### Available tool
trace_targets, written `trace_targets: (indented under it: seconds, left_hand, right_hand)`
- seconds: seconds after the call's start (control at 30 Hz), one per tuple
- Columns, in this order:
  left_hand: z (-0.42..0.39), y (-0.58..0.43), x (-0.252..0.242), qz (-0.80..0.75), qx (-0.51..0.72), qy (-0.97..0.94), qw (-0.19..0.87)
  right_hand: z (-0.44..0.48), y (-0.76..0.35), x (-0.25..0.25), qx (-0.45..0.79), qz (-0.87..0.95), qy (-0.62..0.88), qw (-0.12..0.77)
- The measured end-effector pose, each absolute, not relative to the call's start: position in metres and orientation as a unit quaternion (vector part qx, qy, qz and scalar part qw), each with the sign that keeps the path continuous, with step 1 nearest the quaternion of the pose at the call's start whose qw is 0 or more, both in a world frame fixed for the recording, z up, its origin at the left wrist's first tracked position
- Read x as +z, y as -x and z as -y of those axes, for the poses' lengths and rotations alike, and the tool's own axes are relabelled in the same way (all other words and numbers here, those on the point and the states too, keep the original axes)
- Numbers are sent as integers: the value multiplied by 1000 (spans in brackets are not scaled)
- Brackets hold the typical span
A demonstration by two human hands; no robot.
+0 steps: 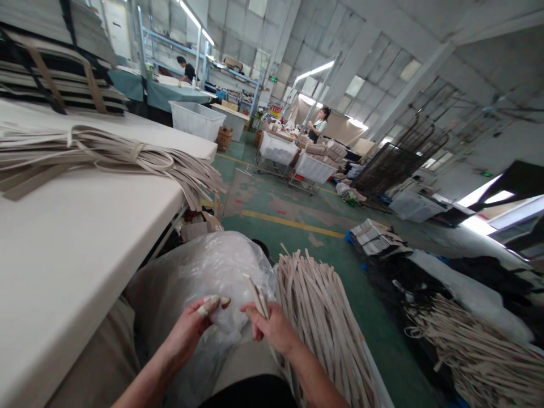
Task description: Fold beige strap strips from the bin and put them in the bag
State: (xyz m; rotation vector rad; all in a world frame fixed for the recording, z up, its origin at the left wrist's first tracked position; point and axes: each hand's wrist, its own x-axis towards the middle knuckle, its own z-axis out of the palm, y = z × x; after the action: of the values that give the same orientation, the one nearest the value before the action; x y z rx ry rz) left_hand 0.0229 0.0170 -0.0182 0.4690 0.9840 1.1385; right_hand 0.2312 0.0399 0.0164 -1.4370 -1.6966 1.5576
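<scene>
Clasping a thin pale strip (256, 294) in the right hand (272, 326), pinching it tightly between thumb and curled fingers, leaving its upper end jutting free. Slanting the long axis of that strip from near right to far left, tilting it up out of the grip. Hovering the left hand (199, 314) just left of the strip, curling its fingers loosely into a part-open pose, showing nothing between the tips, wearing a white wrap on one of them. Leaving a gap between those fingertips and the strip, touching it with the nearer right hand only. Holding both hands above clear plastic (204, 255) bulging in front of the body, beside a dense bundle of strips (314, 306) running near to far on the right. Having a pale desk (85, 249) on the left, carrying a tied bundle (136, 150) spilling over its far right edge. Looking across green floor (357, 272) toward white bins (276, 148) and a co-worker (318, 126) on the far side, passing a strip pile (488, 334) at the right.
</scene>
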Motion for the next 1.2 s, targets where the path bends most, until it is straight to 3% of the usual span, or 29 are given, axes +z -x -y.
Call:
trace_targets:
  seconds: [0.17, 0.3, 0.57, 1.03, 1.2]
  left_hand:
    - [-17, -26, -15, -433, 490, -331, 680]
    - [-17, -23, -17, -453, 508, -289, 673]
    - [-10, -34, -18, -404, 417, -298, 758]
    - [-9, -38, -35, -458, 354, -291, 762]
    - [-18, -28, -37, -482, 420, -251, 727]
  right_hand:
    - [-44, -206, 9, 600, 635, 458, 166]
    - [-39, -195, 5, 600, 641, 459, 137]
    - [-63, -189, 11, 570, 585, 530, 230]
    - [-78, -182, 13, 540, 612, 531, 227]
    - [-76, -185, 4, 560, 588, 535, 235]
